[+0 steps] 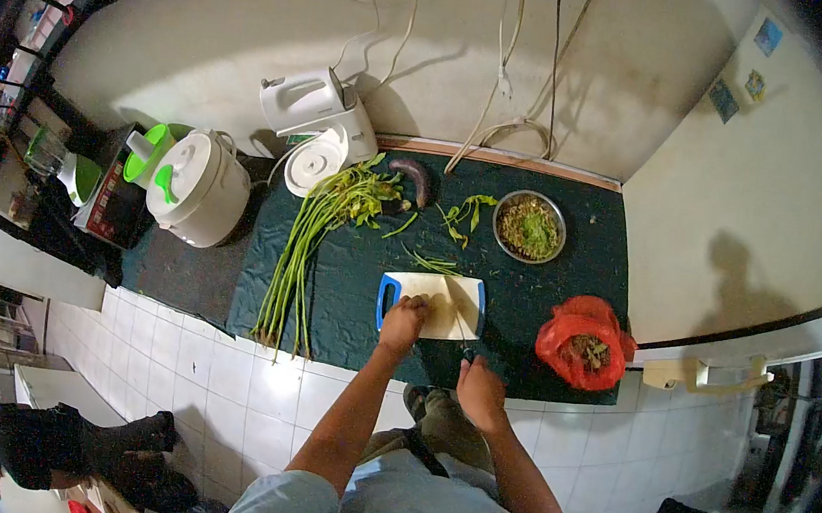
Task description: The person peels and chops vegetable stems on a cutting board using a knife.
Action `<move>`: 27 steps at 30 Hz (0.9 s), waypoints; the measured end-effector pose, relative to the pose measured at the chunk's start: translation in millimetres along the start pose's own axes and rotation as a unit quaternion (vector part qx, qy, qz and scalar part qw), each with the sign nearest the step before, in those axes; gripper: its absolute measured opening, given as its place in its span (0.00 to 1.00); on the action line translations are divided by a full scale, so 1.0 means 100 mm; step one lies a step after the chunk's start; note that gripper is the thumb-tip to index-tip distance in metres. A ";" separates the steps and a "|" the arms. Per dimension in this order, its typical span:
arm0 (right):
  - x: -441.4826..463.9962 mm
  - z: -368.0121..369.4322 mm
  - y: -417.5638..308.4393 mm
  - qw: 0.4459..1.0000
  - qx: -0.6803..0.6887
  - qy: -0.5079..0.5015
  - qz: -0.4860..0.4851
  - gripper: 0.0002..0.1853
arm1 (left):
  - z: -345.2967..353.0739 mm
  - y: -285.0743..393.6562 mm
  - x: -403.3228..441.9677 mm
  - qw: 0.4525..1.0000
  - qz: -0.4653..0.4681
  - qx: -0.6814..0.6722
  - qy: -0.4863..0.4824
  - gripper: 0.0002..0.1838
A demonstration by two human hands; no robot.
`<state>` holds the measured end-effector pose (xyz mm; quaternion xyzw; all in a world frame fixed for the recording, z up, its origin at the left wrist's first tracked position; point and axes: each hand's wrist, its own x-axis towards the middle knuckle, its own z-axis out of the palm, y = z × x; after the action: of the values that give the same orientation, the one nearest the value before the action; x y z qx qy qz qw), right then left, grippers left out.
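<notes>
My right hand (481,392) is wrapped round the dark handle of a knife (461,320), whose thin blade slants up across the cutting board (418,285). The board is whitish with blue ends and lies near the table's front edge. On its left part rests my left hand (403,324), fingers curled together; whatever they hold, if anything, is too small to make out. Just beyond the board lie a few cut green stems (430,263). Farther back are a leafy sprig (463,217) and a steel bowl (529,227) holding chopped greens.
A bunch of long-stemmed greens (302,265) lies left of the board, with an eggplant (413,180) behind. A red plastic bag (582,343) with plant scraps stands at right. A stand mixer (320,117) and rice cooker (200,189) stand at left. Another person (41,443) is at lower left.
</notes>
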<state>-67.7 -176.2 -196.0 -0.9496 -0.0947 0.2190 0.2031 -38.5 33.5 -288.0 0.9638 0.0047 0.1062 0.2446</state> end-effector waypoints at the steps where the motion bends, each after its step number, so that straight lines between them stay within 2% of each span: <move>1: 0.01 0.04 0.00 1.000 0.000 -0.005 -0.007 0.21 | -0.02 0.01 0.00 1.000 -0.009 -0.008 0.000 0.12; 4: 0.05 0.21 -0.01 0.999 0.005 0.024 -0.024 0.19 | -0.02 -0.02 0.03 1.000 0.001 -0.002 0.014 0.11; 8: 0.19 0.45 0.09 0.998 0.060 -0.004 0.009 0.18 | 0.04 -0.13 0.06 0.998 0.044 0.007 0.048 0.10; 10: 0.27 0.33 0.00 0.997 0.074 0.029 -0.024 0.18 | 0.02 -0.18 0.08 0.998 0.054 0.010 0.037 0.10; 12: 0.33 0.15 -0.08 0.998 0.063 0.009 -0.028 0.19 | 0.01 -0.15 0.03 0.998 0.065 0.011 0.022 0.11; 14: 0.33 -0.08 -0.19 0.998 0.040 -0.017 -0.034 0.19 | 0.00 -0.09 0.01 1.000 -0.024 -0.008 -0.008 0.12; 18: 0.31 0.16 -0.08 0.997 0.050 0.014 -0.056 0.18 | 0.07 -0.15 -0.05 0.999 -0.033 -0.023 -0.015 0.13; 21: 0.21 0.38 -0.01 0.998 0.017 0.023 -0.060 0.19 | 0.12 -0.21 -0.10 0.999 -0.001 -0.031 0.005 0.13; 23: 0.25 0.42 0.02 0.996 0.079 -0.002 0.036 0.19 | 0.00 -0.12 -0.11 1.000 -0.012 -0.024 0.001 0.12; 24: 0.29 0.44 0.05 0.996 0.077 -0.002 0.035 0.19 | -0.02 -0.10 -0.12 1.000 -0.013 -0.025 0.002 0.12; 26: 0.42 0.42 0.08 0.995 0.058 0.058 -0.050 0.20 | -0.05 -0.09 -0.13 0.998 -0.051 -0.036 -0.020 0.11; 27: 0.43 0.33 0.04 0.995 0.056 0.060 -0.050 0.20 | -0.05 -0.10 -0.13 0.998 -0.050 -0.037 -0.019 0.11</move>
<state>-44.1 -156.8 -240.8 -0.9422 -0.1168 0.1565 0.2721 -51.9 44.1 -291.4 0.9544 0.0442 0.0755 0.2854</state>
